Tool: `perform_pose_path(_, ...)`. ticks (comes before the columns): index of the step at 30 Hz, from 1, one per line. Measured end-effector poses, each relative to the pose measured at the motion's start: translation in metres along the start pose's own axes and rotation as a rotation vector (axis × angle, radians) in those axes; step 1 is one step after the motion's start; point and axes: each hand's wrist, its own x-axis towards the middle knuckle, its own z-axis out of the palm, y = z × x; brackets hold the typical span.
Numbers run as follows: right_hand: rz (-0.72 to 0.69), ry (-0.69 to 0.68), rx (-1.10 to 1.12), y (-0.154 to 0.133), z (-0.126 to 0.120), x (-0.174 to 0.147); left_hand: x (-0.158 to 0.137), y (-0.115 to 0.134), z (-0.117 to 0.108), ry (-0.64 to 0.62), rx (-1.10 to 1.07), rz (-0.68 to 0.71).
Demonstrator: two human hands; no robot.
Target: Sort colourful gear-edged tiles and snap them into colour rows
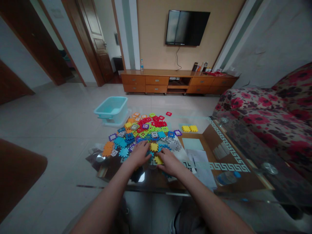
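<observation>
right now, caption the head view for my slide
Left hand and right hand among colourful notched tiles on a glass table, turquoise tub beyond.

right hand at yellow piece

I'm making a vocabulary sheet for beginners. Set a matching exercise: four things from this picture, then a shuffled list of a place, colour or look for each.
1. Tub
2. Television
3. Sofa
4. Right hand

A. Flower-patterned
B. At a yellow piece
C. Light blue
D. On the wall

Pairs: 1-C, 2-D, 3-A, 4-B
</observation>
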Motion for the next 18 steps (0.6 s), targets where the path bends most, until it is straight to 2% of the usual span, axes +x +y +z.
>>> perform_pose_path(5,-0.005,0.005,0.053,0.002,0.0,0.001,0.0,0.007,0.006,0.022,-0.019,0.053)
perform_pose_path(9,0.062,0.017,0.101,0.005,-0.004,0.0,0.004,0.014,0.017,0.026,-0.025,0.07)
perform_pose_path(13,0.114,0.11,0.133,0.01,-0.011,-0.003,0.011,0.024,0.023,0.038,-0.007,0.046)
perform_pose_path(18,0.088,0.127,0.157,0.018,-0.016,-0.006,0.019,0.035,0.026,0.053,0.021,0.121)
